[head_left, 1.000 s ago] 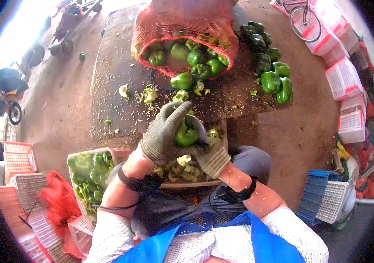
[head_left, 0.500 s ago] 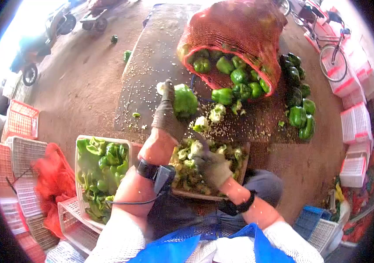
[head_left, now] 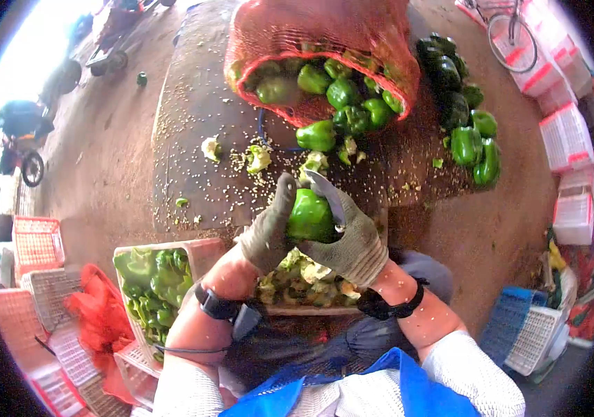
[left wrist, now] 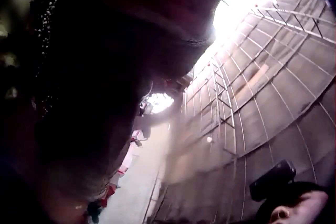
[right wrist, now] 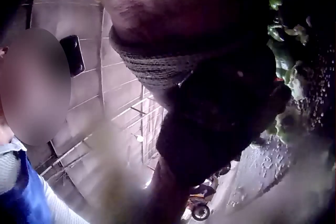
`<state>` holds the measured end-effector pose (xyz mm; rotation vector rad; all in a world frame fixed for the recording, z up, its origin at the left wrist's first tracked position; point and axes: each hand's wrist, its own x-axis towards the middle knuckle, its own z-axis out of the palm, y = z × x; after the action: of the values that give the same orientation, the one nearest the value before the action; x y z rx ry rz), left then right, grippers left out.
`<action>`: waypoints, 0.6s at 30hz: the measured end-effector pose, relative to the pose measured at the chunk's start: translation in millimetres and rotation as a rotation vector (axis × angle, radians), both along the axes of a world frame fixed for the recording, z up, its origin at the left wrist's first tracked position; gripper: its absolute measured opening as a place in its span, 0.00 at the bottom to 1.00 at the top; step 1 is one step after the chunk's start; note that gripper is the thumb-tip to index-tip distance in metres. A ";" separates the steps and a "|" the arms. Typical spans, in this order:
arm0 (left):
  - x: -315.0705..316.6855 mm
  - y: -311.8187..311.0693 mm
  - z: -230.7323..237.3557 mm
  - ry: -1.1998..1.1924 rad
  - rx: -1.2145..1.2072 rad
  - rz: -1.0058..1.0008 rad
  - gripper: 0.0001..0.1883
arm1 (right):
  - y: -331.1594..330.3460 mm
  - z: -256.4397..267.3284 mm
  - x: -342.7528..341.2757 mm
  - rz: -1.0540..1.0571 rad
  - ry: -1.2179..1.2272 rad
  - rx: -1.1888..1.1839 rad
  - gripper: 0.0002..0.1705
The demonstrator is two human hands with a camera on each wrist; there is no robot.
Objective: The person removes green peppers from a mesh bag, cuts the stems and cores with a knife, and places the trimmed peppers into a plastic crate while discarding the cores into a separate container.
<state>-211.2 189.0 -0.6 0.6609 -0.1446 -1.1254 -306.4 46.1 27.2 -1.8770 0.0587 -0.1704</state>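
Note:
In the head view, my gloved left hand (head_left: 269, 226) grips a green pepper (head_left: 311, 215) from its left side. My gloved right hand (head_left: 354, 243) lies against the pepper's right side and holds a curved greyish blade (head_left: 330, 194) next to it; the handle is hidden in the glove. Directly below the hands is a tray of pale pepper cores (head_left: 304, 286). The left wrist view has the left hand (left wrist: 100, 87) dark and the pepper out of sight. Shadow also covers the right hand (right wrist: 220, 103) in the right wrist view.
A red mesh sack (head_left: 318, 31) spills green peppers (head_left: 316, 135) onto the seed-strewn board (head_left: 193, 139). More peppers (head_left: 467, 146) lie in a row at right. A crate of peppers (head_left: 151, 278) stands at lower left, and stacked crates (head_left: 568, 139) line the right side.
Since half a second ago, the left hand has come back from the left with the pepper, and the right hand has risen from over the cores tray to meet it. The head view has shifted too.

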 end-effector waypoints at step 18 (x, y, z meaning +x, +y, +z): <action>-33.9 -36.4 11.0 0.217 0.147 0.358 0.36 | 5.3 13.6 -0.6 -0.315 -0.055 -0.146 0.30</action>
<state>-245.1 152.7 10.4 0.6594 0.2363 -0.8583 -307.0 51.4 40.8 -1.9987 0.3127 -0.4528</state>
